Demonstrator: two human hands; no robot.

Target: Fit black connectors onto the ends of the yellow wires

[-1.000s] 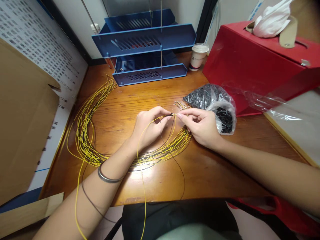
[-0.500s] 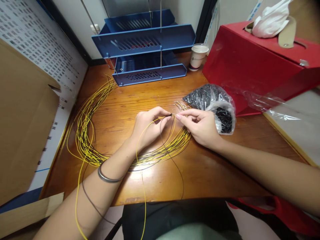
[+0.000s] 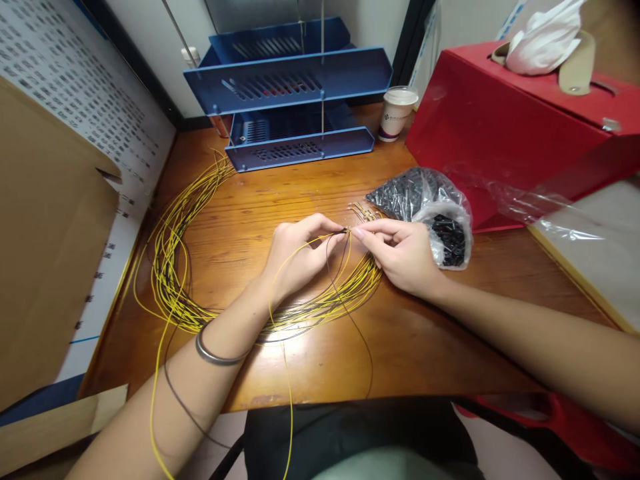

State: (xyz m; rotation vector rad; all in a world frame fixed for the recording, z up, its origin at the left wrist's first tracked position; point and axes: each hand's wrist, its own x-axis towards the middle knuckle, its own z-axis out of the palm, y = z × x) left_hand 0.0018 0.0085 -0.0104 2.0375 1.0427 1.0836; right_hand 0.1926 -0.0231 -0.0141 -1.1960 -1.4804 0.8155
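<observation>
Over the middle of a wooden desk [image 3: 410, 333], my left hand [image 3: 299, 253] pinches the ends of a yellow wire and a black wire [image 3: 334, 235]. My right hand [image 3: 403, 250] meets it fingertip to fingertip, pinched on a tiny dark piece at the wire tips that is too small to name. Both wires loop down past my left forearm and off the desk's front edge. A big bundle of yellow and black wires [image 3: 173, 267] curves across the desk under both hands. Just behind my right hand lies a clear plastic bag of small black parts [image 3: 425, 200].
A blue stacked letter tray [image 3: 290, 87] stands at the back with a paper cup [image 3: 396, 113] beside it. A red box [image 3: 510, 127] with white tissue on top fills the right. Cardboard [image 3: 45, 253] and a printed sheet line the left side.
Almost nothing has moved. Both hands stay pinched together at the wire tips, and the loose black wire loop below them has shifted slightly.
</observation>
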